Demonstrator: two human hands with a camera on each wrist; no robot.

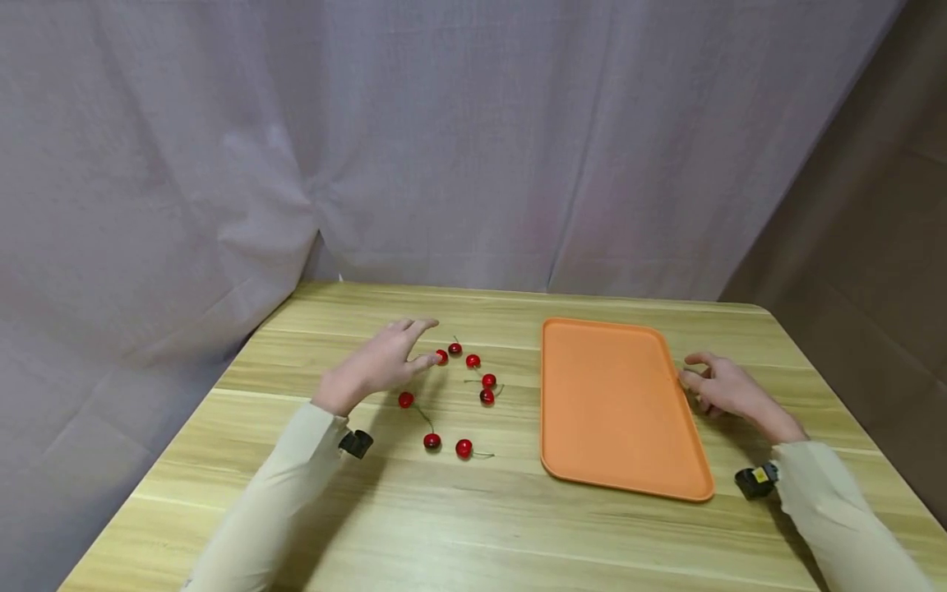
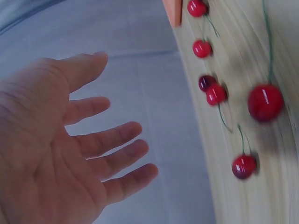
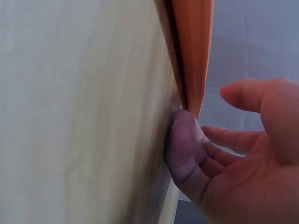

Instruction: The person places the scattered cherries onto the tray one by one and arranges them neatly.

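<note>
**Cherries loose on the left, tray steadied on the right**

Cherries (image 1: 455, 386) lie scattered on the wooden table (image 1: 473, 526), left of the orange tray (image 1: 614, 411) and well short of its rim; none sits in the tray. Farthest left, the left hand (image 1: 381, 362) hovers over the cluster with its fingers spread and relaxed, gripping nothing. Its fingertips are just beside the nearest cherry (image 1: 441, 356), and whether they touch it cannot be told. The left wrist view shows the same open palm (image 2: 51, 154), with several cherries on thin green stems lying apart on the wood.

Across the tray, the right hand (image 1: 721, 386) rests at the tray's right edge. In the right wrist view its thumb (image 3: 184, 144) presses against the orange rim (image 3: 191, 51) while the other fingers stay loosely extended, clasping nothing.

Done well, this step probably calls for pinching one fruit at a time by its round body or stem, lightly, since the cherries look likely to roll. The right thumb kept on the rim should stop the tray sliding.

No brand, label or writing is readable anywhere.
</note>
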